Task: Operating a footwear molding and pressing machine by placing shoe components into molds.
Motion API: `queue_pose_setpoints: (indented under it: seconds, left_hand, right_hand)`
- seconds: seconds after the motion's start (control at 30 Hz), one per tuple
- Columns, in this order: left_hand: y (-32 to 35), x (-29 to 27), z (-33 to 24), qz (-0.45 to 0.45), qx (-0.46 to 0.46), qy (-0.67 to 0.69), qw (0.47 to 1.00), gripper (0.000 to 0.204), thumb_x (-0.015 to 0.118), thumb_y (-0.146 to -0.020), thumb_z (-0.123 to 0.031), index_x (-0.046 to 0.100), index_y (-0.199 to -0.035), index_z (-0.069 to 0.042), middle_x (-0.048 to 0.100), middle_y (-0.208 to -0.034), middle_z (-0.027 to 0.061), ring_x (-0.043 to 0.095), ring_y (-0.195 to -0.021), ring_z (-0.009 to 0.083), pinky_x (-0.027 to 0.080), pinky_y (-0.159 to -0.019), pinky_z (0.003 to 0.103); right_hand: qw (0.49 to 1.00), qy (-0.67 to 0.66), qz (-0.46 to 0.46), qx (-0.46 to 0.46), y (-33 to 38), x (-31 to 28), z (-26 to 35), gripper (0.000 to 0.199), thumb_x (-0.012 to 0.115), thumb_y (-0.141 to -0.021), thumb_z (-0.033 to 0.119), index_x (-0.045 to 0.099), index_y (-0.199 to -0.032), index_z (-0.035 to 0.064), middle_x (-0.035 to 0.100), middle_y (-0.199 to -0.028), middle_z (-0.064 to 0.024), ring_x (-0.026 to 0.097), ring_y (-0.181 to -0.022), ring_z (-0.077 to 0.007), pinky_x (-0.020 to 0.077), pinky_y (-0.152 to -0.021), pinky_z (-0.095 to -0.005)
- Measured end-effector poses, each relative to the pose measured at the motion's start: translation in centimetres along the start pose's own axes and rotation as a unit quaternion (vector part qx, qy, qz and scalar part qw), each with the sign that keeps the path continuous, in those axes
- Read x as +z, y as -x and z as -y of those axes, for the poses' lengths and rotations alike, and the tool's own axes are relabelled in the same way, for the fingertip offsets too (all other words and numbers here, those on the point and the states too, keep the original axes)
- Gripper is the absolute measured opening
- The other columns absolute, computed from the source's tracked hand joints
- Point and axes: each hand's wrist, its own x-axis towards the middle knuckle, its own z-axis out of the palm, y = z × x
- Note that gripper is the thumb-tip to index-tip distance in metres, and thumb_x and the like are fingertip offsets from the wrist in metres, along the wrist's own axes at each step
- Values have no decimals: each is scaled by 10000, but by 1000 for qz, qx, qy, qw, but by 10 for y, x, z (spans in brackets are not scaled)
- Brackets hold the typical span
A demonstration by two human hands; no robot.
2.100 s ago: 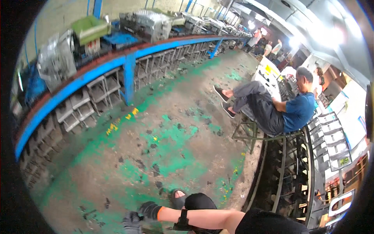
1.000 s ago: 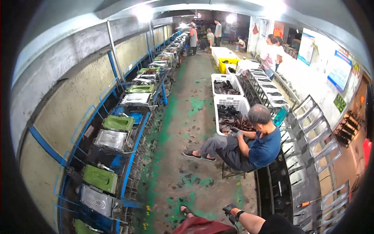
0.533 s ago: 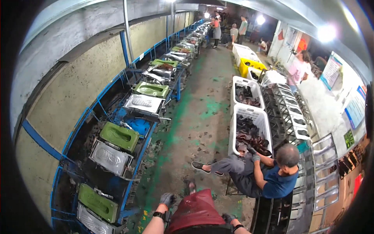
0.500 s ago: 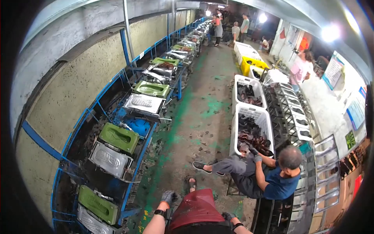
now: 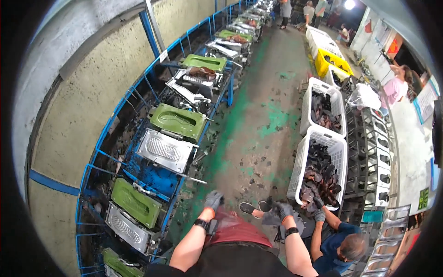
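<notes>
My left hand [image 5: 213, 201], in a grey glove, hangs in front of me beside the dark red apron [image 5: 237, 229]. Its fingers are loosely bent and apart, with nothing in them. My right hand [image 5: 282, 211], gloved too, is held out at the apron's right, empty, its fingers somewhat blurred. It overlaps the grey-trousered leg of a seated person in the picture; whether they touch I cannot tell. To the left, the nearest open sole mould has a green half [image 5: 136, 201] and a silver half [image 5: 128, 229]; neither hand touches it.
Moulds line a blue-railed conveyor [image 5: 104, 152] on the left. On the right, the seated co-worker [image 5: 339, 244] handles dark pieces at a white crate [image 5: 304, 152]. More white crates and a yellow crate [image 5: 321, 64] stand beyond. Scraps litter the green-stained floor [image 5: 249, 152]. Several people stand farther off.
My view has moved forward along the aisle and turned left. Both hands have risen in the picture, the right one coming out from beside the apron. The co-worker's hands remain at the crate.
</notes>
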Motion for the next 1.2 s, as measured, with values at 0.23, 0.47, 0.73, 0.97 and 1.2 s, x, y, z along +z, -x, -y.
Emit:
queue_pose_setpoints:
  seconds: [0.23, 0.47, 0.73, 0.97, 1.2]
  left_hand:
    - [-233, 41, -107, -32, 78, -65, 994, 166, 685, -920, -166, 679, -1004, -23, 710, -814, 95, 665, -729, 203, 535, -718, 308]
    - [-482, -3, -250, -176, 183, -274, 927, 606, 625, -799, -183, 505, -1374, -37, 506, -1401, 230, 495, -1274, 378, 411, -1069, 487]
    - [-664, -76, -279, -253, 28, -446, 858, 576, 606, -843, -225, 513, -1349, 33, 510, -1385, 242, 569, -1147, 427, 471, -966, 501]
    - [-691, -88, -277, -156, -59, -341, 925, 375, 596, -914, -303, 620, -1118, 11, 652, -1044, 284, 624, -987, 460, 507, -869, 483]
    - [-670, -54, -290, -268, -6, -151, 951, 283, 629, -910, -262, 608, -1010, 2, 663, -918, 257, 659, -918, 422, 519, -815, 469]
  right_hand:
    - [996, 33, 31, -73, -70, 141, 190, 138, 732, -838, 203, 639, -819, 103, 676, -791, -61, 624, -685, -191, 495, -574, -348]
    - [987, 143, 71, 10, -198, 196, 329, 216, 514, -998, 120, 685, -1107, 46, 703, -1035, -45, 651, -957, -160, 521, -830, -293]
    - [963, 249, 103, -11, -343, 386, 538, 241, 680, -882, 255, 704, -863, 16, 693, -693, -102, 684, -624, -200, 542, -606, -360]
    - [769, 515, 276, -261, -431, 528, 614, 380, 760, -806, 297, 677, -1024, -3, 709, -842, -183, 696, -761, -291, 539, -715, -418]
    - [634, 531, 336, -451, -452, 669, 636, 692, 827, -718, 288, 547, -1293, 25, 650, -1134, -275, 645, -1053, -410, 523, -910, -467]
